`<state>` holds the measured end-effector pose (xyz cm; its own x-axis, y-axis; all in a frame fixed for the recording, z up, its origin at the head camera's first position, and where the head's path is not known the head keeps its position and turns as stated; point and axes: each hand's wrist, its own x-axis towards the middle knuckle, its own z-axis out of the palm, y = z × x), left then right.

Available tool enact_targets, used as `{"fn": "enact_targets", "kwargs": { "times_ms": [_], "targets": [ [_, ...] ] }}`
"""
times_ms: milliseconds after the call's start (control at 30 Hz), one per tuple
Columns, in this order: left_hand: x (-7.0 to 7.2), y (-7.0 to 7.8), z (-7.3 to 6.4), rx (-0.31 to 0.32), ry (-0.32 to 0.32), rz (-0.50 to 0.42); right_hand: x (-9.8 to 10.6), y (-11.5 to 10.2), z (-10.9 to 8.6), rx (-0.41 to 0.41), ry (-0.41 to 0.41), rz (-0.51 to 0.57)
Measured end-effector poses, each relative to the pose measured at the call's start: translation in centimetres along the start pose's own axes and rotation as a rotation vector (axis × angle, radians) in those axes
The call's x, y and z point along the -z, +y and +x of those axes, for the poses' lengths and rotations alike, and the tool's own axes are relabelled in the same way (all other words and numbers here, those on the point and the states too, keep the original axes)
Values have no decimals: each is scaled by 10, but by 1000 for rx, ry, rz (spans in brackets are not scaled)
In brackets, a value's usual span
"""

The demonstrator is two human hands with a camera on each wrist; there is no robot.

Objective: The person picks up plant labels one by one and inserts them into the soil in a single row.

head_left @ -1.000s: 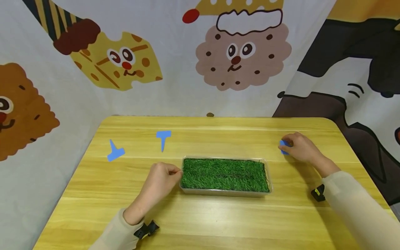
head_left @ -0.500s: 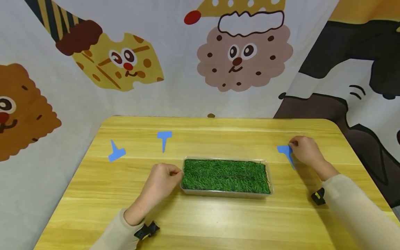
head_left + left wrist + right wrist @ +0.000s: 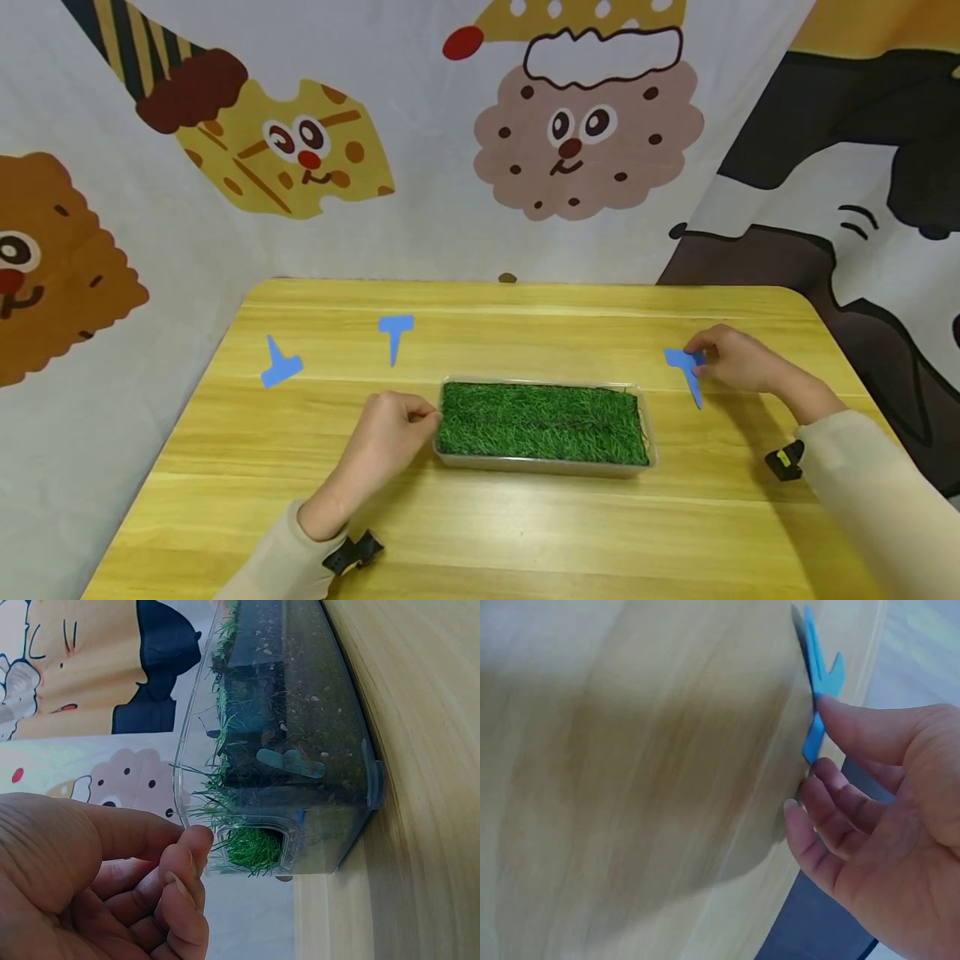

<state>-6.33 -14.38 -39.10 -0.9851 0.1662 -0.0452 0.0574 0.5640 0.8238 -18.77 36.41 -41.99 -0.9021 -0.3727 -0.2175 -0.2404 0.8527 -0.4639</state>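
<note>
A clear plastic box [image 3: 540, 467] topped with green artificial grass [image 3: 543, 421] stands mid-table. My left hand [image 3: 386, 433] is at its left end, and in the left wrist view thumb and finger pinch the rim by the box's corner [image 3: 330, 840]. Right of the box, my right hand [image 3: 738, 362] holds the head of a blue T-shaped plant label [image 3: 678, 358], its point towards me. In the right wrist view the thumb lies on that label [image 3: 825, 682]; the finger contact behind is hidden.
Two more blue T-shaped labels lie on the wooden table [image 3: 480, 533]: one at the far left [image 3: 281, 369], another behind the box's left end [image 3: 395, 325]. A cartoon-printed cloth [image 3: 420, 242] hangs behind the table.
The right-hand label, mostly covered by the hand at first, now shows with its stem towards me. My right fingers have shifted their hold on its head. The left hand stays at the box.
</note>
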Motion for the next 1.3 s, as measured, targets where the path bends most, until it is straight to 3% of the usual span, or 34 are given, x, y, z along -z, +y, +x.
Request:
{"fn": "enact_targets", "kwargs": {
  "times_ms": [300,567,833,1100,1300],
  "targets": [
    [0,-1,-1,5,1,-3,1,7,4,-30,-46,83],
    [1,-2,-1,4,0,-4,2,15,-1,-110,-27,169],
    [0,-2,-1,3,-4,-7,6,13,-11,-104,-1,192],
    [0,-2,-2,7,2,-5,16,3,-26,-132,63,256],
    [1,-3,0,-1,6,-9,24,-9,-37,-166,204,217]
  ]
}}
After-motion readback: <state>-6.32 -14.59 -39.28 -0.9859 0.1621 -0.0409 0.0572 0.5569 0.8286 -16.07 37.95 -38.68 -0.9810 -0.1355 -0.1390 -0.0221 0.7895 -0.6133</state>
